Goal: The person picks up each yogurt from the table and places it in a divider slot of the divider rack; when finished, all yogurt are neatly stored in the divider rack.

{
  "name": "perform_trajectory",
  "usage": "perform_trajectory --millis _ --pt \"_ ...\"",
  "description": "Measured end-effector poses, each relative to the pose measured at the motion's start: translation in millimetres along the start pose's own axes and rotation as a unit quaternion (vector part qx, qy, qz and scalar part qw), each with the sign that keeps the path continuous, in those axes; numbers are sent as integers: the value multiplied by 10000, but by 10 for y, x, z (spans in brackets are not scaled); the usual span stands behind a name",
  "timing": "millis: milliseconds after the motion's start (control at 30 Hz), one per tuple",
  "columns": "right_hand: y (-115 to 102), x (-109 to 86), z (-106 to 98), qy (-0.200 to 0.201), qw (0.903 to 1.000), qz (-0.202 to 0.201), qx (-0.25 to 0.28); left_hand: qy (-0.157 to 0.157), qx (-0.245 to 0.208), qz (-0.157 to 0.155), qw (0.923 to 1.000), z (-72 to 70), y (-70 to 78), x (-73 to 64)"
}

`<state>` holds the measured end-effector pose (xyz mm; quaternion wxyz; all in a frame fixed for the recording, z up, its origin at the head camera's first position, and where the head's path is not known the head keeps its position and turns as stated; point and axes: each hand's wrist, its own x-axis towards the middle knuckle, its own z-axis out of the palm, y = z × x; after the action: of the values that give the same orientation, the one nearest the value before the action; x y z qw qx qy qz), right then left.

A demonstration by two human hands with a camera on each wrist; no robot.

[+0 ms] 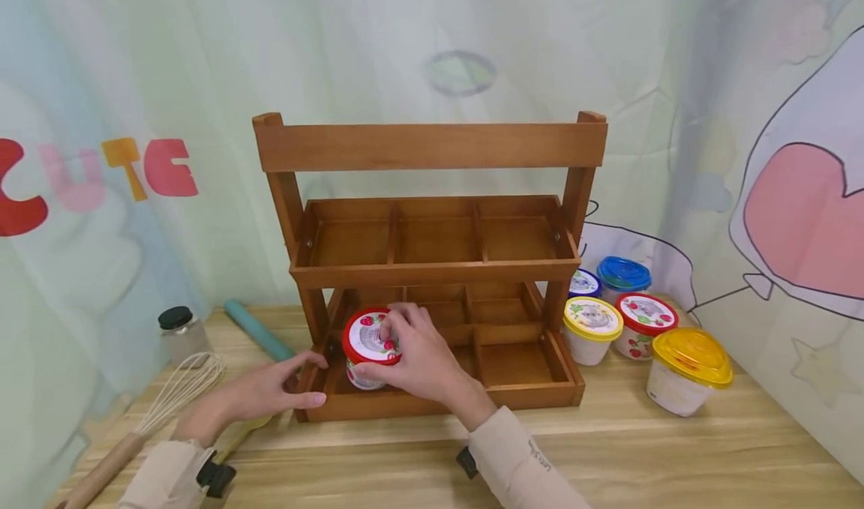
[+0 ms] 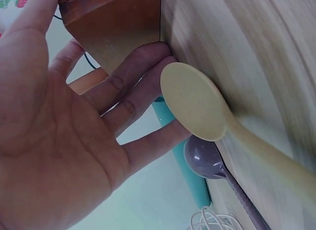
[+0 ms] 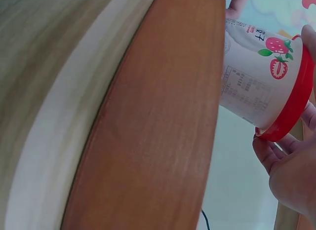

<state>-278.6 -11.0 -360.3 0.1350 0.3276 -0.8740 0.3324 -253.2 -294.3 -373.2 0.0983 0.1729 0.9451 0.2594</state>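
Observation:
A two-tier wooden rack with divided compartments stands on the table. My right hand grips a white tub by its red lid, thumb at one side of the rim and fingers at the other. This strawberry-printed tub is in the lower tier's front left compartment, its base hidden behind the front board. My left hand rests at the rack's lower left corner with fingers spread. In the left wrist view, that hand's fingers lie along the wooden side, close to a beige spoon.
On the right stand several lidded tubs, including a yellow-lidded one and a blue-lidded one. At the left lie a whisk, a teal roller-like stick and a black-capped jar. A purple ladle lies beside the spoon.

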Motion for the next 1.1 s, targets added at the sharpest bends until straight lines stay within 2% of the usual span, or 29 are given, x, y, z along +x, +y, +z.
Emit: perform_trajectory --millis 233,433,633,767,1100 --pt "32 -18 65 -53 10000 -12 -71 -87 -312 86 9994 10 17 16" --pt "63 -44 112 -158 9996 -136 -215 -95 -209 59 9997 14 32 50" --pt "66 -39 198 -147 9972 -461 -577 -38 -126 70 9999 10 22 24" --pt "32 -38 193 -151 9964 -424 -718 -30 -130 79 9999 -2 21 18" --pt "42 -55 128 -654 9907 -455 -1107 -52 -15 69 10000 21 -26 33"
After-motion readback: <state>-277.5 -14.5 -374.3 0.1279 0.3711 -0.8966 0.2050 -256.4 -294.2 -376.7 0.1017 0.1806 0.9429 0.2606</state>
